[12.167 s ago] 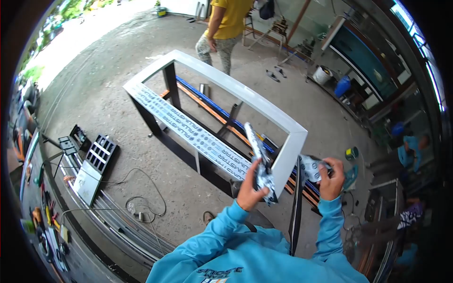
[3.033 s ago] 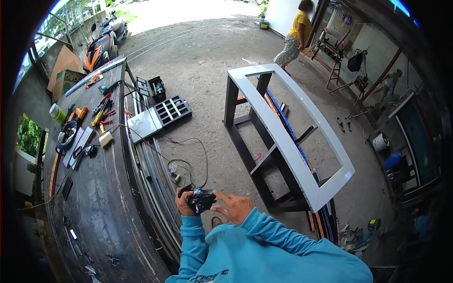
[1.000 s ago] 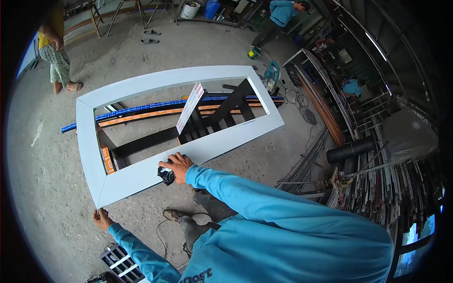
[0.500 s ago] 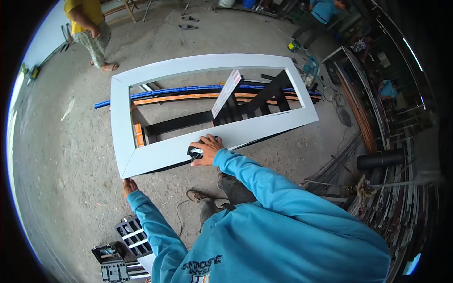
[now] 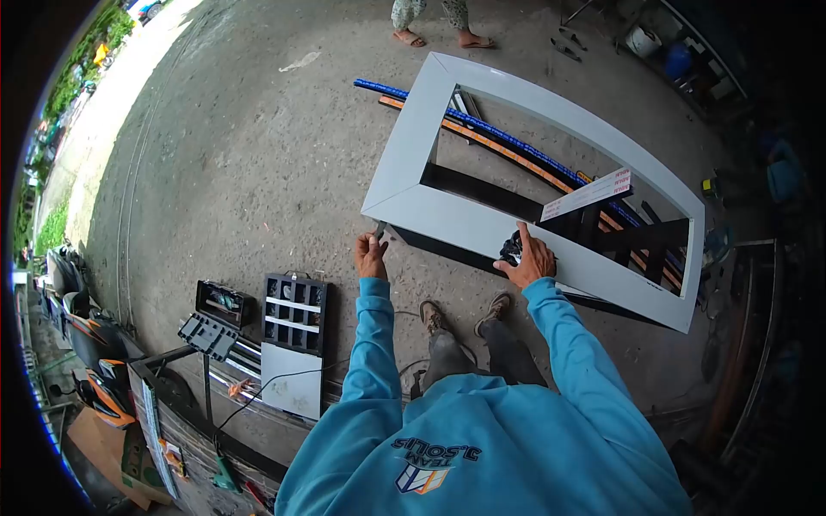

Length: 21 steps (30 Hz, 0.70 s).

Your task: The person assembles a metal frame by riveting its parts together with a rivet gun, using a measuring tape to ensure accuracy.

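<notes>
A large white rectangular frame [image 5: 404,159] with mitred corners is raised above the floor on dark supports. My right hand [image 5: 535,262] rests on its near rail, fingers curled round a crumpled black bundle [image 5: 511,248]. Just off the frame's near left corner is my left hand [image 5: 370,255], its thumb and fingers pinched together. A small dark piece shows at those fingertips, but I cannot tell what it is. Across the opening slants a white strip with red print [image 5: 585,196].
Blue-wrapped [image 5: 383,87] and orange-wrapped lengths lie beneath the frame. Left of my feet are a black compartment organizer [image 5: 295,311] and an open toolbox [image 5: 225,303]. A workbench [image 5: 258,456] and motorcycle [image 5: 95,344] stand lower left. A person's sandalled feet [image 5: 443,39] are beyond the frame.
My view has swung left, bringing the workbench and motorcycle in. My left hand has come away from the frame's corner; my right hand stays on the black bundle, slightly nearer the middle of the rail.
</notes>
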Available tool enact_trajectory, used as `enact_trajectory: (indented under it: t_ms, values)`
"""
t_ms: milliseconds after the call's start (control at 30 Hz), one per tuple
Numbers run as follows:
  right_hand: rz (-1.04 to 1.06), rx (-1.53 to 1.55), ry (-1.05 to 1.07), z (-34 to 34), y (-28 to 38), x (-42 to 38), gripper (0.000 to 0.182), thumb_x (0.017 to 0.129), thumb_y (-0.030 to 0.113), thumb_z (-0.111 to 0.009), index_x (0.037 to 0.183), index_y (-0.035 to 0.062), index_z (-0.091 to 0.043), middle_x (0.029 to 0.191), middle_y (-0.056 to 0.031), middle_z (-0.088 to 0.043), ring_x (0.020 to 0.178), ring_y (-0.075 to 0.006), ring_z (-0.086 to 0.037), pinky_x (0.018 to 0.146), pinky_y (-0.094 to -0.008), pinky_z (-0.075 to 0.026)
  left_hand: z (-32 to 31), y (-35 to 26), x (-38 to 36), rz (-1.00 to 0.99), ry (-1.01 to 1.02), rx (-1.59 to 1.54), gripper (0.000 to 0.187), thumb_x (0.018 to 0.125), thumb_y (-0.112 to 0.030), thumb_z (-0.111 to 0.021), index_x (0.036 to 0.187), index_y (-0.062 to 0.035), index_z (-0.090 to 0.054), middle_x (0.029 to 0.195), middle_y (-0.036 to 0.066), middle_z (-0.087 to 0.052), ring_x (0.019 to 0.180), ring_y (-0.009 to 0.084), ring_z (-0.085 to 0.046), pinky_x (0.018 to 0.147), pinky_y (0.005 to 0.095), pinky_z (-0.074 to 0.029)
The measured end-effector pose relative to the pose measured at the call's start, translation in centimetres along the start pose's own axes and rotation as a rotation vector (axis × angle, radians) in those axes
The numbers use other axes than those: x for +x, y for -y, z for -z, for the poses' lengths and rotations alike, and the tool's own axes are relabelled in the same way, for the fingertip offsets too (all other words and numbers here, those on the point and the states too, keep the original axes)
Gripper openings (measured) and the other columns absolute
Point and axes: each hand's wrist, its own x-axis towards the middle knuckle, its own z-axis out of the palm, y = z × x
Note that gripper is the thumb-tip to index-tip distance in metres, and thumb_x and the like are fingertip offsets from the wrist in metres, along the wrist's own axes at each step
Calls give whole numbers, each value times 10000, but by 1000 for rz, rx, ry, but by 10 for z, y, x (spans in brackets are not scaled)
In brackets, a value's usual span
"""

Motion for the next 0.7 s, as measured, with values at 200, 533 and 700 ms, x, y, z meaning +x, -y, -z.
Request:
enact_trajectory:
  t_ms: [200, 533, 700]
  values:
    - [34, -81, -70, -19, -7, 2, 774, 618, 338, -723, 1282, 247, -335, 1173, -101, -455, 1100, -300, -408, 907, -468, -314, -67, 11, -42, 180, 0, -115, 83, 870, -155, -456, 866, -72, -465, 690, 37, -485, 467, 126, -428, 451, 270, -405]
    - [567, 526, 710, 46, 7, -83, 446, 613, 245, -682, 1006, 76, -556, 969, -166, -585, 911, -348, -550, 818, -374, -427, -153, -97, -278, 192, 483, 248, 182, 856, -248, -515, 909, -83, -459, 702, -2, -467, 523, 64, -415, 459, 176, -342]
    - [-253, 680, 275, 84, -223, -284, 459, 633, 398, -702, 918, 48, -620, 844, -147, -618, 807, -283, -584, 743, -357, -432, -169, -8, -280, 188, 723, 517, 249, 829, -246, -544, 956, -42, -481, 769, 75, -538, 667, 139, -563, 537, 232, -444]
